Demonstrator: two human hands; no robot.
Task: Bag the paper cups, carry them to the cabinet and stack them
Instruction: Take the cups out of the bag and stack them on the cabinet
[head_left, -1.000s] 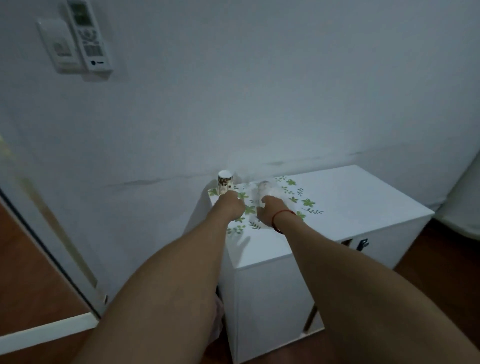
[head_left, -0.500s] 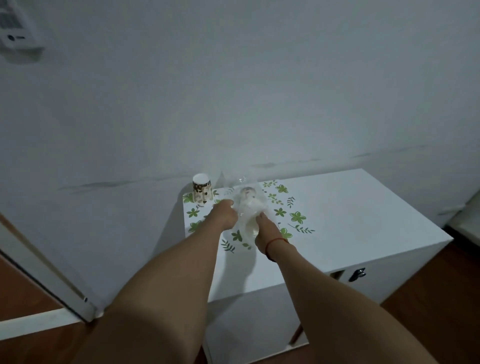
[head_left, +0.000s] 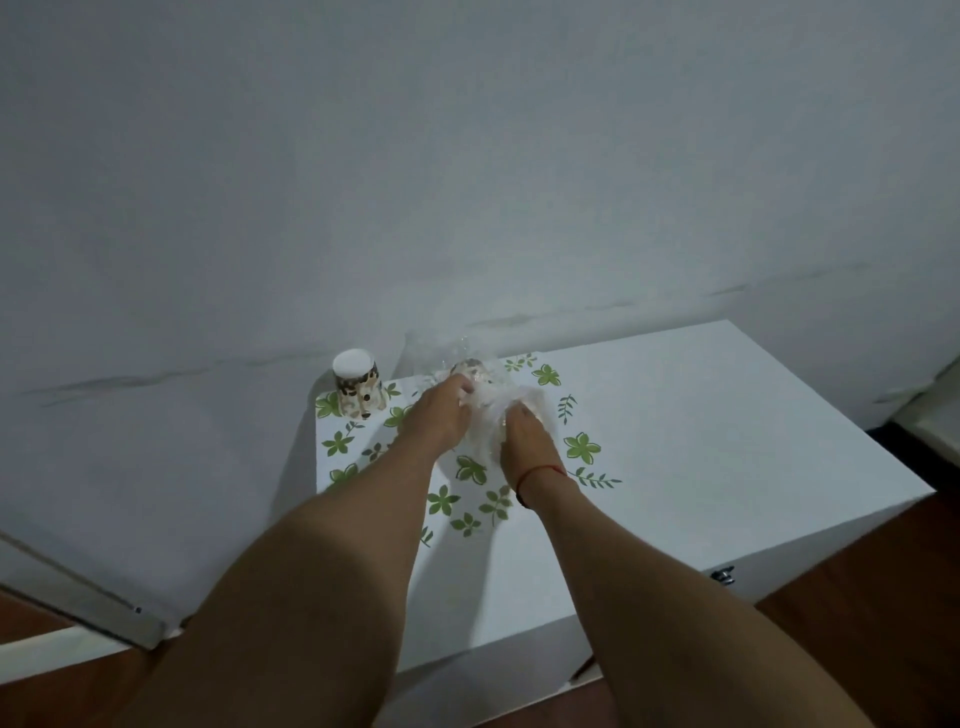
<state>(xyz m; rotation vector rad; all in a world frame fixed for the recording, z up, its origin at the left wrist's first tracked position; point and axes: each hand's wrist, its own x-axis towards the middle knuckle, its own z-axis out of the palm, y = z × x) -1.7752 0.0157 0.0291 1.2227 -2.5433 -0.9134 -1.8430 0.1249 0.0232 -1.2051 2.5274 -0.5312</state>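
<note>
Unbagging step, I'd say: left grip (head_left: 439, 415) and right grip (head_left: 530, 441) pinch bag (head_left: 488, 418) around bagged cup (head_left: 470, 370). Next: free it, stack on upturned cup (head_left: 357, 387).

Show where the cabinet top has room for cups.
Bare: the cabinet top, its plain white right half past the leaf print. Crowded: back-left, where the paper cup stands beside left hand and right hand gripping the plastic bag.
</note>
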